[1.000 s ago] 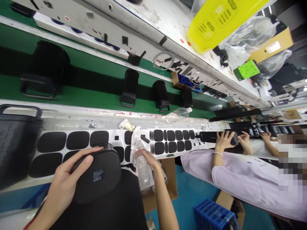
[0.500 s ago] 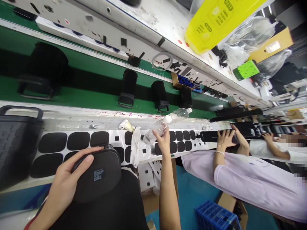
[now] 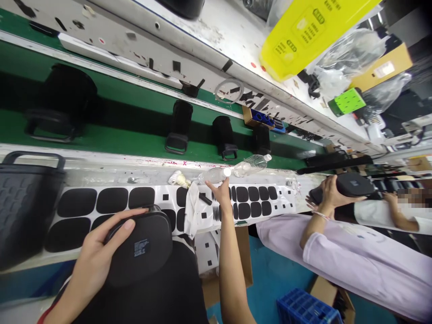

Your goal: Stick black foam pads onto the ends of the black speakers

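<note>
Black speaker (image 3: 140, 247): rounded oblong body w/ matte fabric-like skin, small grey label on the face turned up, ridged end at its far edge. It sits low in front of the person, near edge of the bench (image 3: 101, 173), partly over the dark lap. Left hand (image 3: 97, 258) lies on its left side, fingers spread wide & curved over the top edge, thumb along the face, holding it.

Clear water bottle (image 3: 213, 175): plastic, white cap pointing right, lying on its side on the bench's far strip, just left of a 2nd clear bottle (image 3: 251, 164). Right hand (image 3: 221, 193) reaches out to it, arm straight, fingertips touching its underside/near side; fingers loosely bent. Can't tell whether it really grips it or just touches.

Under the hand: white sheets w/ black oval pads (image 3: 246, 200). Behind: green conveyor belt (image 3: 135, 139) w/ more black speakers. Right: a co-worker's hand (image 3: 329, 195) in a pale sleeve holds another black unit.
</note>
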The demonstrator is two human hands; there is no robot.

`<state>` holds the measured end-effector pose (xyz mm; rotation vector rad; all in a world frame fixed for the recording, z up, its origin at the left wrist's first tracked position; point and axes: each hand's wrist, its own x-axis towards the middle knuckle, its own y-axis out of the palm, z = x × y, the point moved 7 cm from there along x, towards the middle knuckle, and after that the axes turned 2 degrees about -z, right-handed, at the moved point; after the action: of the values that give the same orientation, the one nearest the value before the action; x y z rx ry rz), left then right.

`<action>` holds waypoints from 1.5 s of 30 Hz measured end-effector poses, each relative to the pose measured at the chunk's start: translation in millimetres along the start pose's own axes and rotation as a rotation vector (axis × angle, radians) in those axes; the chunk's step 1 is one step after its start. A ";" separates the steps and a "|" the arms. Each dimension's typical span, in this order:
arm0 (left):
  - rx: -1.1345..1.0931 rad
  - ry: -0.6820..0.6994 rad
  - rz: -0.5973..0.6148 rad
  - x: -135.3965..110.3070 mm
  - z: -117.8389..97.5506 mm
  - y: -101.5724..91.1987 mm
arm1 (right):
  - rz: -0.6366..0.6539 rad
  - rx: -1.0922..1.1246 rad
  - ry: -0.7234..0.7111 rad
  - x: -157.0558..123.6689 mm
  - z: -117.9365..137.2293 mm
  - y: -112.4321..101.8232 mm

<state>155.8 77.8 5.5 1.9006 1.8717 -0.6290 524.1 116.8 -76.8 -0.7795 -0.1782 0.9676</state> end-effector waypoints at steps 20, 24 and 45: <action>0.051 0.083 0.060 0.4 -8.9 9.0 | 0.019 -0.045 -0.274 -103.7 61.3 21.9; 0.087 0.130 0.082 -1.4 -14.4 17.7 | 0.117 0.122 -0.591 -175.0 139.4 -14.6; 0.089 0.169 0.084 -2.2 -16.4 15.8 | 0.341 -0.008 -0.832 -194.0 180.5 -19.6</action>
<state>172.2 85.0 19.8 2.1372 1.8803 -0.5482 341.5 49.5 104.1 -0.3753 -0.7869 1.5807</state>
